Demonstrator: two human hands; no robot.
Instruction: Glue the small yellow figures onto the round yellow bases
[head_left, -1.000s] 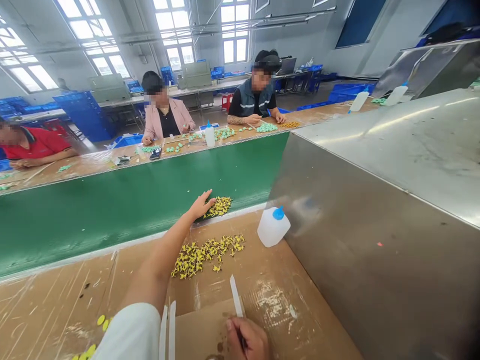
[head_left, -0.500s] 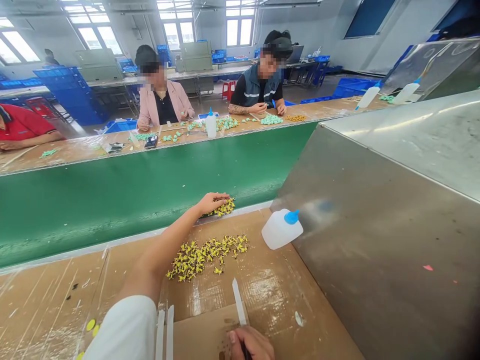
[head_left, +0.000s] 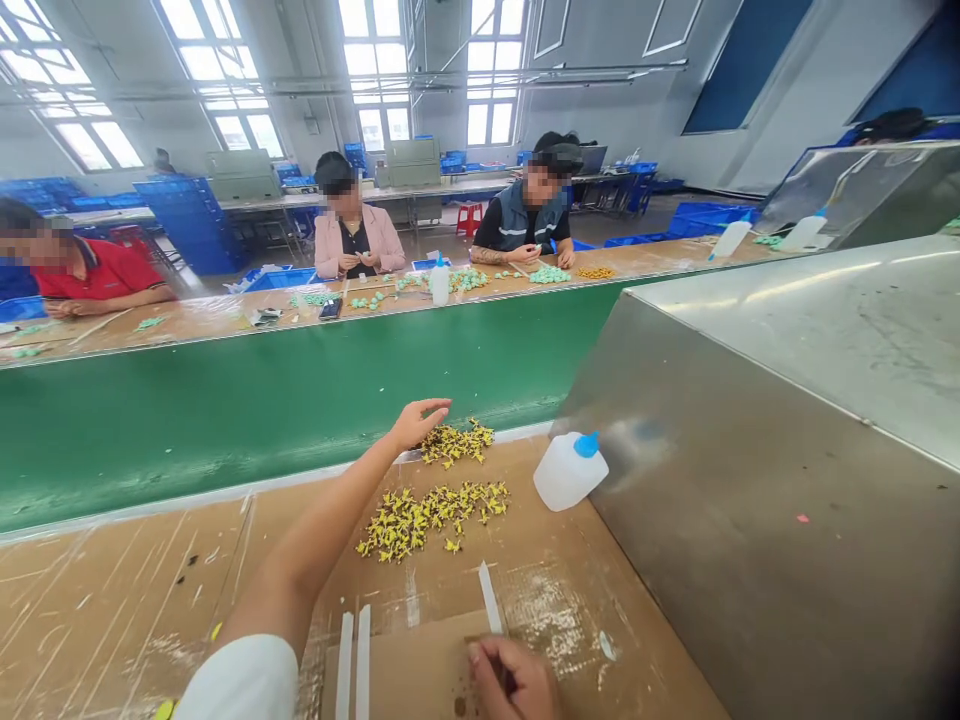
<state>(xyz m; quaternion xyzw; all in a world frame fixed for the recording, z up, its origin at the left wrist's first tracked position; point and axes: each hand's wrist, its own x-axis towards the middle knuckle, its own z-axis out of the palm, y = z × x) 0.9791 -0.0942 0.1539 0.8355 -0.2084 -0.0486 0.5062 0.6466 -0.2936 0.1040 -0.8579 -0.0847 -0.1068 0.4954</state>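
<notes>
My left hand reaches out over the far edge of the cardboard-covered bench, fingers stretched and thumb apart, holding nothing. Just beside it lies a small pile of yellow-and-black pieces. A wider heap of the same pieces is spread nearer to me. Low in the view, my right hand is curled with thumb and fingertips together above a cardboard sheet; whatever they pinch is hidden. A white strip lies just past that hand, and two more white strips lie at the sheet's left side.
A white bottle with a blue cap leans by the slanted metal housing on my right. Beyond the bench runs a green conveyor belt. Across it, several people sit at a long bench with mint-green pieces.
My left hand has lifted off the far pile, which now lies more on the cardboard. The dark thing in my right hand no longer shows. The view has tilted up.
</notes>
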